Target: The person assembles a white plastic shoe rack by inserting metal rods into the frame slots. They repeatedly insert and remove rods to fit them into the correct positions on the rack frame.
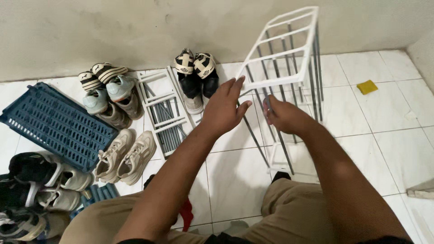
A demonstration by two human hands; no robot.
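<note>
White tiled floor (389,140), seen from above by a seated or crouching person in khaki trousers (289,212). The largest object, a white shoe-rack frame (282,58) with grey metal rods, stands tilted on the floor directly ahead of both hands; its upper end leans away toward the wall, and its lower end rests just in front of the person's knees, a position that keeps the rods within reach. The right hand (285,116) is closed around one grey rod (271,124) near the frame's lower half, apparently steadying it. The left hand (224,108) is open, fingers spread and extended, its fingertips touching or nearly touching the white crossbar of the frame; contact cannot be confirmed. To the left of the left hand a second white rack section (165,113) lies flat on the floor, set aside but near. Farther left lies a blue perforated plastic panel (56,124), also flat. Shoes are grouped clear of the frame: a black-and-cream pair (196,77) beyond the left hand against the wall, pale green sneakers (110,95) and beige sneakers (122,156) to its left, black-and-white sneakers (43,180) at far left. A small yellow pad (366,86) lies well to the right of the right hand.
</note>
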